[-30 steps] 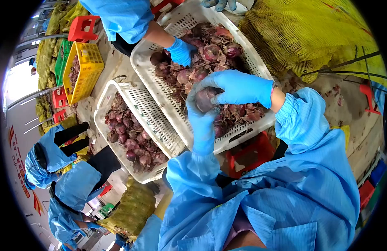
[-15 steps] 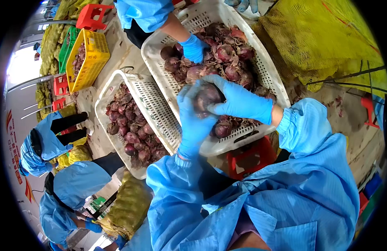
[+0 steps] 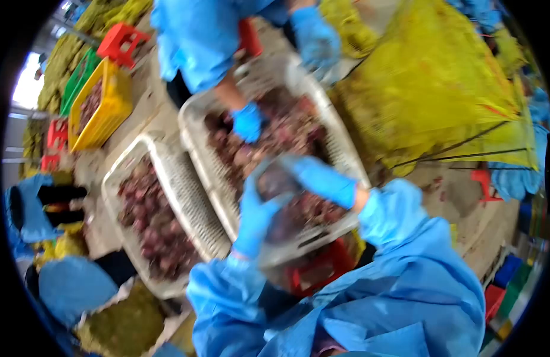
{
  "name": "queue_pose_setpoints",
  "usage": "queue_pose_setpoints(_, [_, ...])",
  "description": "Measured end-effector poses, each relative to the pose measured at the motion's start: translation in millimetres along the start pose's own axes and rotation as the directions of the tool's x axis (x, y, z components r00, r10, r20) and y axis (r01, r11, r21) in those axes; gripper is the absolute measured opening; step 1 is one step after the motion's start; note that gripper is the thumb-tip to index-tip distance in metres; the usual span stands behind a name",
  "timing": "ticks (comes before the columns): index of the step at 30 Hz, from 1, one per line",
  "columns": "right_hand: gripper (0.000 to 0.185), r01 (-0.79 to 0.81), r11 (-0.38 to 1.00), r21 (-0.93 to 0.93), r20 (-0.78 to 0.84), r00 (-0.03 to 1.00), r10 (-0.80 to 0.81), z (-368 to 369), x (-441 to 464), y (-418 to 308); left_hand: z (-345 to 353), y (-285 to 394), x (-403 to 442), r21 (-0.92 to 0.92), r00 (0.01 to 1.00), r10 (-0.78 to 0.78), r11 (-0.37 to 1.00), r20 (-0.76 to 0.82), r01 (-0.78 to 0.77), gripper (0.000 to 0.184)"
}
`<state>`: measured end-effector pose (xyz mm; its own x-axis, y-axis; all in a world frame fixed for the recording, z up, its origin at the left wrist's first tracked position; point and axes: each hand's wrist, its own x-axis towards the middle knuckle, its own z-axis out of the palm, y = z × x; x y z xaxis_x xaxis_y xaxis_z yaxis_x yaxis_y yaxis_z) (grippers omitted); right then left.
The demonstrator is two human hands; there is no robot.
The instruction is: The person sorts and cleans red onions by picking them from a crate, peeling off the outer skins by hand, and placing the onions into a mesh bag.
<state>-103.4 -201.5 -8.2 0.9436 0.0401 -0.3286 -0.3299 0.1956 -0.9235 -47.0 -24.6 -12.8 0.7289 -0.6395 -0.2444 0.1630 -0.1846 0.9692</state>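
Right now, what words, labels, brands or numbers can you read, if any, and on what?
No text is readable; the picture is blurred.
Yellow crate: too blurred to read any marking.
Middle white crate: nothing legible.
Yellow mesh bag: nothing legible.

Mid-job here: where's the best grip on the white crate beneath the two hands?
Probably by the dark slot in the near end of the white crate, coming from the camera wearer's side: the slot is long and narrow, looks like a hand-hole, and that end faces the wearer.
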Motion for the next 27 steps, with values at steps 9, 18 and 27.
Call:
queue_pose_setpoints(9, [0.051, -0.047, 0.727, -0.685, -0.183, 0.977, -0.110, 7.5, -9.2, -10.3, -2.3, -18.4, -1.7, -0.798, 0.943, -0.286, 0.520, 0.172, 0.304, 0.048])
queue_pose_setpoints(18, [0.068, 0.294, 0.633, -0.716, -0.009, 0.903, -0.430, 19.0, -12.6, -1.2, 6.0, -7.7, 4.8, -0.874, 0.925, -0.266, 0.333, 0.273, 0.354, 0.056])
queue_pose_setpoints(27, [0.052, 0.347, 0.637, -0.688, -0.003, 0.877, -0.480, 27.2, -4.1, 4.7, 8.6, -8.1, 1.3, -0.874, 0.908, -0.338, 0.326, 0.249, 0.361, 0.056])
